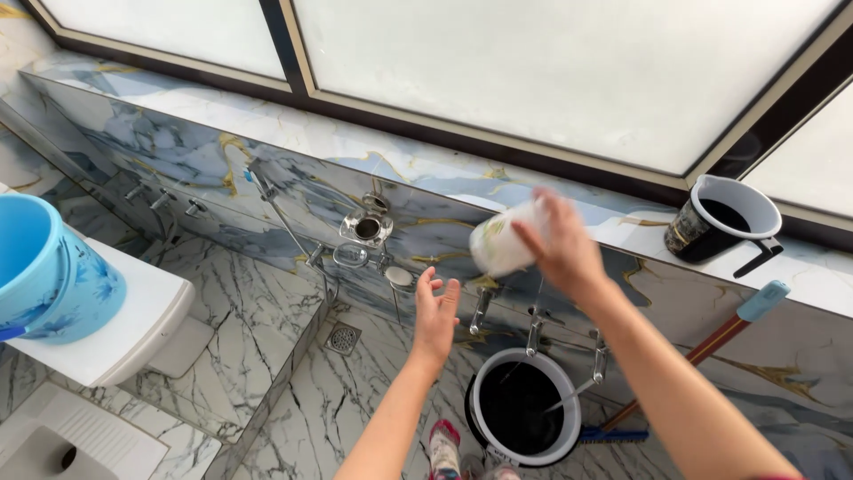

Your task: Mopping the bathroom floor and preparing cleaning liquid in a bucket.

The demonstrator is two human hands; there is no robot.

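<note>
White plastic bottle (pixel 503 242) sits tipped in your right hand (pixel 560 249) — fingers wrapped round it — directly above the black bucket (pixel 524 407), so anything spilling would drop inside, while your left hand (pixel 435 313) hovers beside it, fingers loose and empty.

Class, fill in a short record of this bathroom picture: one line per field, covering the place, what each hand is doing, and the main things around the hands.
Place: marble-tiled bathroom, seen from above
Right hand: grip closed on a blurred white container, held up near the ledge
Left hand: open, empty, palm up, apart from the container
Below the hands: black bucket with white rim on the floor, under wall taps
On the ledge: black mug with white rim
Far left: blue bucket on a white cistern
Right of the bucket: brush with blue bristles
</note>
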